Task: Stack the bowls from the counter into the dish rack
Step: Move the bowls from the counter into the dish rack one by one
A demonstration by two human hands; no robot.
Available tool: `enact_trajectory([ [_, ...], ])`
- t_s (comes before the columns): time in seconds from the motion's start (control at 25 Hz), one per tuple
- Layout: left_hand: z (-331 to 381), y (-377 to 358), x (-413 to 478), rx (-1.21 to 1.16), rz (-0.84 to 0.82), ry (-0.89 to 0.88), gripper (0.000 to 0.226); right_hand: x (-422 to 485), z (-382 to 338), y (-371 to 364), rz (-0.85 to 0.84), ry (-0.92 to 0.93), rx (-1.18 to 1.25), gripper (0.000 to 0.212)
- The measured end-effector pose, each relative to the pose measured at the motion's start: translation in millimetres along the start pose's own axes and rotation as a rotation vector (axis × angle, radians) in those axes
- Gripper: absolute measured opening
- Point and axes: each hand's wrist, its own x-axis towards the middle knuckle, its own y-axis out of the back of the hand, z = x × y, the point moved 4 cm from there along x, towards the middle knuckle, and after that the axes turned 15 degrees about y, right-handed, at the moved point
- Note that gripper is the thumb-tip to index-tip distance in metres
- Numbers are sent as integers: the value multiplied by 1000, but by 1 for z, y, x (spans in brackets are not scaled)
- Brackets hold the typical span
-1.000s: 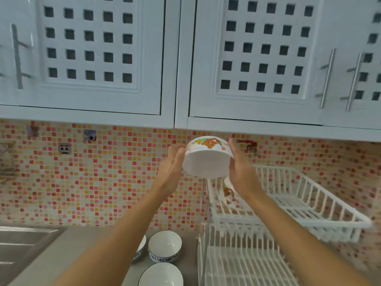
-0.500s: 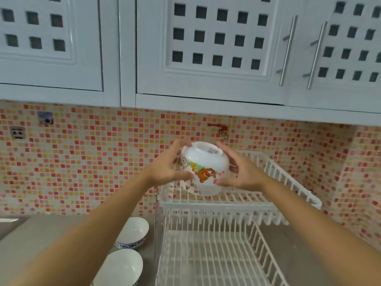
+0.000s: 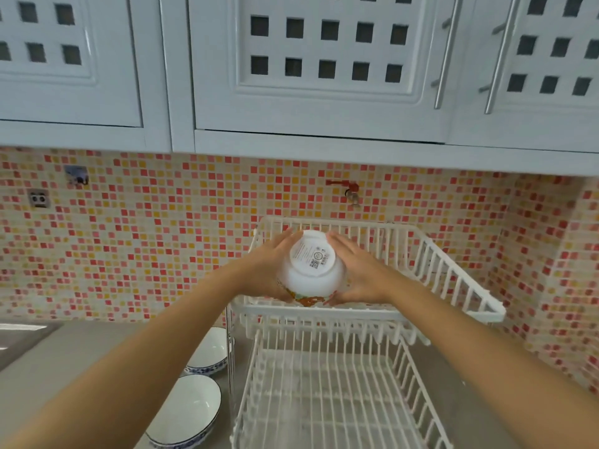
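Bowl (image 3: pixel 310 270) now upturned, label showing; both hands' grip clasps it over rack (image 3: pixel 447 264).

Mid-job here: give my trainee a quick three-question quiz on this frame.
1. True or false: the cartoon bowl is held base up.
2. Which rack tier is it over: A upper tier, B lower tier?
3. How many blue-rimmed bowls show on the counter?

Key: 1 true, with the left hand and right hand on its sides. 2 A. 3 two: the near bowl and the far bowl.
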Motion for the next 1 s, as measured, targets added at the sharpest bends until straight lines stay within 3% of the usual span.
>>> enact_trajectory([
  [0.52,2,1,-8,13,-70,18,125,-3,-5,4,-71,-5,-78,128],
  [0.68,4,18,-22,-33,-63,33,100,-8,-9,14,-60,-33,-69,119],
  [0.88,-4,45,-37,-115,72,73,72,14,-31,27,201,-78,-57,80],
  [1.0,-24,55,-50,-182,181,115,59,36,-64,24,304,-82,-57,71],
])
